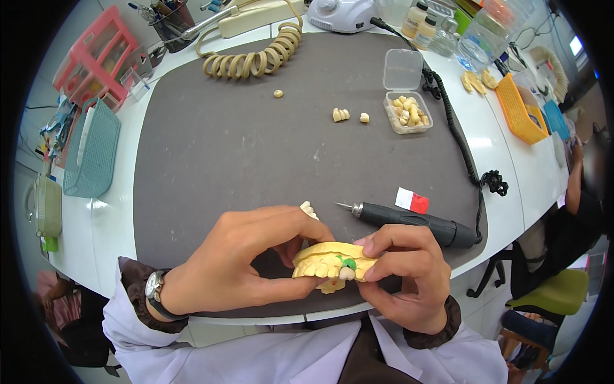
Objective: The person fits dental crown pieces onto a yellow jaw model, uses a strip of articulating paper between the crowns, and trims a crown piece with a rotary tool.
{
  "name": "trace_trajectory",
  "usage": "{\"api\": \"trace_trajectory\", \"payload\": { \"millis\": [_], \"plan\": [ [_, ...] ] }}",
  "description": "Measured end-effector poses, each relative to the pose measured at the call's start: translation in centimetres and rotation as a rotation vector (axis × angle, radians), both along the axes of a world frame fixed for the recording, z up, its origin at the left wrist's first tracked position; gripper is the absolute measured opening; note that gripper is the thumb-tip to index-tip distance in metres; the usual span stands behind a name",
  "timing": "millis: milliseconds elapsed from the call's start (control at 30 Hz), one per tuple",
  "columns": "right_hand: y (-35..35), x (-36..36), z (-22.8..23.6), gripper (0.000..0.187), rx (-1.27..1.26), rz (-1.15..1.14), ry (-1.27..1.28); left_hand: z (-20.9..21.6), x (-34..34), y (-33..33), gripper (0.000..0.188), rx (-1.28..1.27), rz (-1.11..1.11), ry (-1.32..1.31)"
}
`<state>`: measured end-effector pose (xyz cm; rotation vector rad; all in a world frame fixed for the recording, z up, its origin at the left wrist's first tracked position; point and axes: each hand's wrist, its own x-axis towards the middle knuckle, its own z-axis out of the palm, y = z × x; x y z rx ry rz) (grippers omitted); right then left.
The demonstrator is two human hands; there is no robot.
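Note:
A yellow plaster dental model [320,264] is held up between both hands above the near edge of the grey mat. On it sits a patch of green material [347,262] with a whitish tooth crown [346,273] beside it. My left hand [246,253] grips the model's left side, thumb below and fingers behind. The fingertips of my right hand [409,272] pinch its right end. A further yellow plaster piece [331,286] shows under the model. Partly hidden behind my left fingers is a pale row of teeth [308,210].
Beyond my right hand lie a black dental handpiece [416,224] with a cord and a red-and-white paper [411,200]. Farther off are a clear box of tooth crowns [408,115], loose crowns [341,115] and a coiled tan hose [256,64]. Baskets [93,150] edge the table; people sit at both sides.

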<state>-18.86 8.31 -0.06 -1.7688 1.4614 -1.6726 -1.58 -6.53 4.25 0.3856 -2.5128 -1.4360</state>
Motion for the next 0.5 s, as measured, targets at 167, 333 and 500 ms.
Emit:
{"api": "trace_trajectory", "payload": {
  "millis": [167,333,500],
  "plan": [
    [0.0,0.0,0.0,0.034,0.018,0.021,0.003,0.1,0.0,0.0,0.034,-0.006,-0.003,0.009],
    [-0.2,0.1,0.6,0.036,0.092,0.021,0.02,0.4,0.1,0.2,0.029,0.18,0.084,-0.101],
    [0.5,-0.8,1.5,0.04,0.039,-0.013,0.127,0.3,0.0,0.0,0.029,0.25,0.117,-0.198]
  ]
}}
